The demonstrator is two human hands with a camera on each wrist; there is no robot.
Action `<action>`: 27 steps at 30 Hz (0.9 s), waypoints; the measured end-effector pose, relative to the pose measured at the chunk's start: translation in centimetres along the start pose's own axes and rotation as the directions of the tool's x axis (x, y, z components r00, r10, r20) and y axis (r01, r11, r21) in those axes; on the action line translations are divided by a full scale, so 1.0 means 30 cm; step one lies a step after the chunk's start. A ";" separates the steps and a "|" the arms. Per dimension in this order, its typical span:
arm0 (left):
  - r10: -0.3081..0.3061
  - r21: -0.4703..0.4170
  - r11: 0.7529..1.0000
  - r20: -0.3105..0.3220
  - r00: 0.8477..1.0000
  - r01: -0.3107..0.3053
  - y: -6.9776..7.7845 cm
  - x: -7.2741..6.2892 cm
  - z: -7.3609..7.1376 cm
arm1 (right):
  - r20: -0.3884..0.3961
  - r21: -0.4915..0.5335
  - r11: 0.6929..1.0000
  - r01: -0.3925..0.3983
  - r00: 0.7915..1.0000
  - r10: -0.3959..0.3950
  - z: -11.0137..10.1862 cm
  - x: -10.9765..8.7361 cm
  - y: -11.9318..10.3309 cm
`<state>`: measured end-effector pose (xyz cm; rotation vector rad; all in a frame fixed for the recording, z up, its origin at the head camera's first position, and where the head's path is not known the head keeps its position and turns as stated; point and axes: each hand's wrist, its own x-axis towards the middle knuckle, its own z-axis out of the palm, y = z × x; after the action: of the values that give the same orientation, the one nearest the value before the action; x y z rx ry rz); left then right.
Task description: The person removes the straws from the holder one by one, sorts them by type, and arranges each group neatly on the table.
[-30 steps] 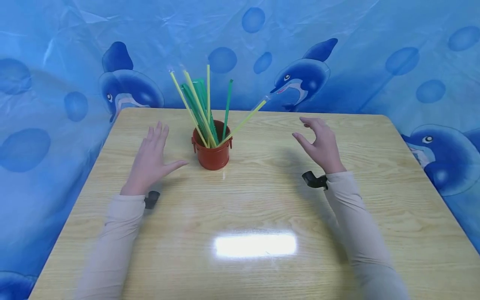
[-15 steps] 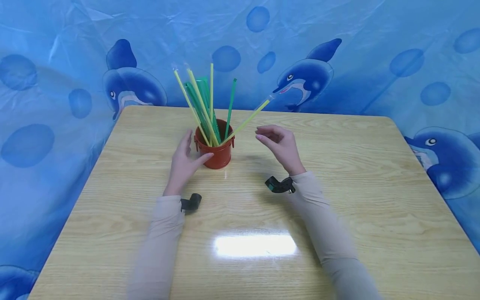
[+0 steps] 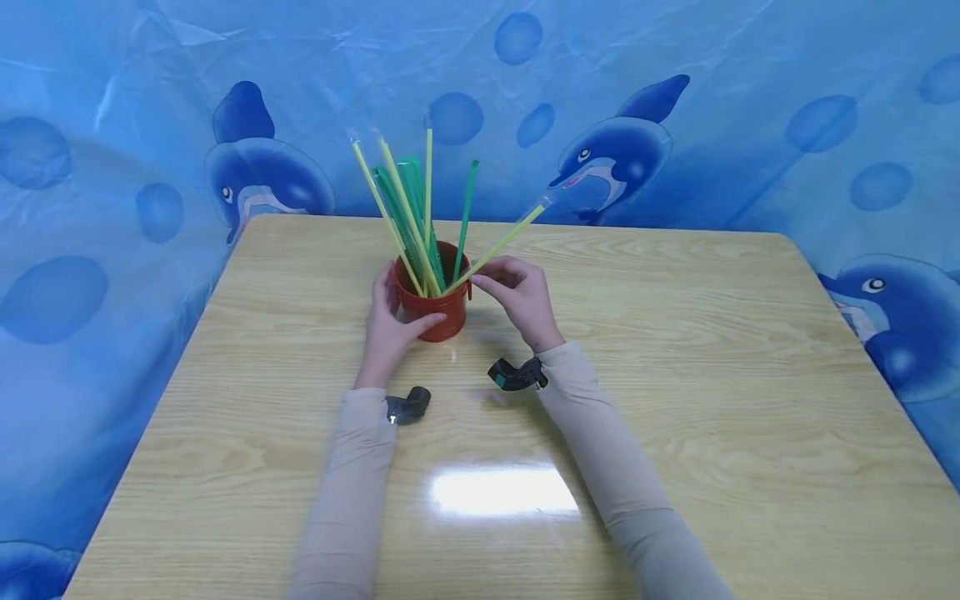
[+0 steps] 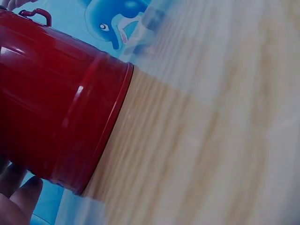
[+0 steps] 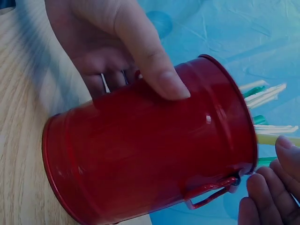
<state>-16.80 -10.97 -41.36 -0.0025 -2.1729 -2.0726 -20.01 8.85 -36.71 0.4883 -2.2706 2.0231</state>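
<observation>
A red metal bucket with small side handles stands upright on the table, holding several yellow and green straws, some in clear wrappers. My left hand grips its left side, thumb across the front and fingers round the back; in the right wrist view the thumb presses the bucket wall. At the right rim is my right hand, its fingers bent and its thumb tip right at a leaning yellow straw. I cannot tell whether it pinches that straw. A green straw stands beside it.
The wooden table carries a bright light reflection near its front. A blue sheet printed with dolphins hangs behind it. Each wrist wears a black camera, such as the right one.
The left hand has moved right and taken hold of the bucket. The right hand has come left from over the table to the bucket's right rim, at the leaning yellow straw.
</observation>
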 end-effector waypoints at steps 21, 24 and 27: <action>-0.074 0.045 0.996 -0.026 0.997 0.076 0.005 -0.009 0.006 | -0.091 0.145 0.982 0.123 0.990 -0.111 -0.017 0.010 -0.012; -0.066 0.046 0.997 -0.029 0.997 0.067 0.001 -0.009 0.006 | -0.124 0.200 0.966 0.163 0.982 -0.140 -0.039 0.009 -0.032; -0.057 0.047 0.997 -0.032 0.998 0.058 -0.001 -0.008 0.003 | -0.170 0.239 0.951 0.198 0.973 -0.159 -0.063 0.010 -0.051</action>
<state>-16.58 -10.87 -41.44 0.0978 -2.2296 -2.0350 -20.18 10.49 -34.91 0.5189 -1.8213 2.1865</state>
